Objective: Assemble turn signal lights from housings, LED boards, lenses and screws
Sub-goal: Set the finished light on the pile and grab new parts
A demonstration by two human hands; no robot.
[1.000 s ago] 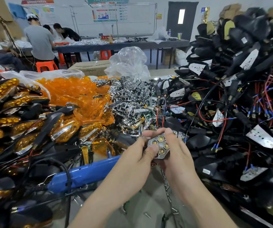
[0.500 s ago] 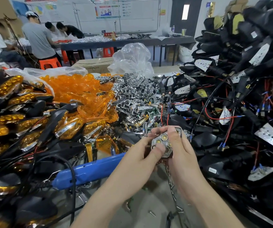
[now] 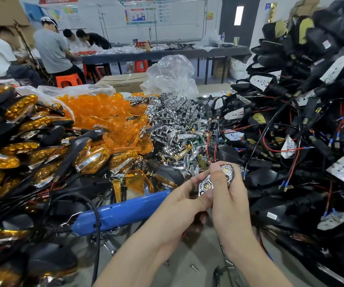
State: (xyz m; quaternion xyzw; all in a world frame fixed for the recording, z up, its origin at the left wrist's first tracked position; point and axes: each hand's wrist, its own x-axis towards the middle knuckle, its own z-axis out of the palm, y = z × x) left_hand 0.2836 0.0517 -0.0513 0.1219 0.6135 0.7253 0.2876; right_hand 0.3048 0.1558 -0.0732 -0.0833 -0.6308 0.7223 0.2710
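Observation:
Both hands hold one turn signal unit (image 3: 226,171) with a chrome reflector and LEDs showing, just above the table's near middle. My left hand (image 3: 185,199) grips it from the left and below, thumb against its lower end. My right hand (image 3: 231,195) wraps it from the right, with a finger laid across the reflector's face. The black housing under the reflector is mostly hidden by my fingers. Red and black wires (image 3: 208,141) rise from the unit toward the pile behind.
Orange lenses (image 3: 104,112) are heaped at the back left, chrome reflectors (image 3: 173,121) in the middle. Black wired housings (image 3: 301,131) tower on the right. Finished amber lights (image 3: 11,141) lie left. A blue electric screwdriver (image 3: 125,212) lies in front; loose screws (image 3: 195,267) dot the table.
The unit has been turned in my hands, so fewer LED cups show, and my right finger now lies across its face. The view has shifted slightly.

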